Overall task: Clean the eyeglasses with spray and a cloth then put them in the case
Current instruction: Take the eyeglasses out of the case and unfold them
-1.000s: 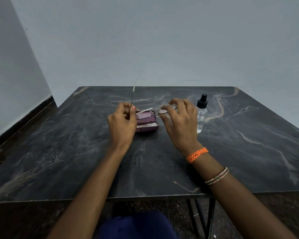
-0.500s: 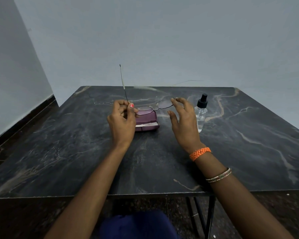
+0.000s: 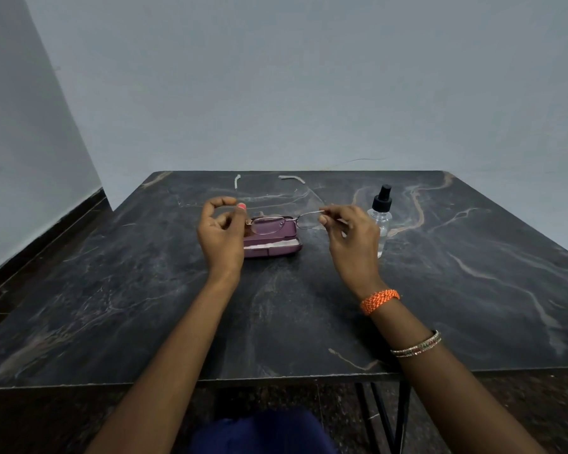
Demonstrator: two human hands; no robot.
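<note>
The eyeglasses (image 3: 284,221) are held up between the two hands, just above the purple case (image 3: 273,245) that lies on the counter (image 3: 145,306). The left hand (image 3: 222,234) is pinched on the frame's left corner at the hinge, and the right hand (image 3: 351,237) is pinched on the right corner, where half a second ago its fingers were spread and clear of the frame. Both temple arms are now swung out and point away from the person, their pale tips (image 3: 237,180) showing beyond the hands; a second ago the frame was folded, and half a second ago only the left arm stood up. So the glasses have been unfolded, which is judged to be the preparation for cleaning. The spray bottle (image 3: 381,221) stands untouched just beyond and beside the right hand, partly hidden by it. The case is ajar, with something white at its seam that may be the cloth, though this cannot be told. Spraying, wiping and casing are all judged still to be done; one hand must be freed for the bottle.
</note>
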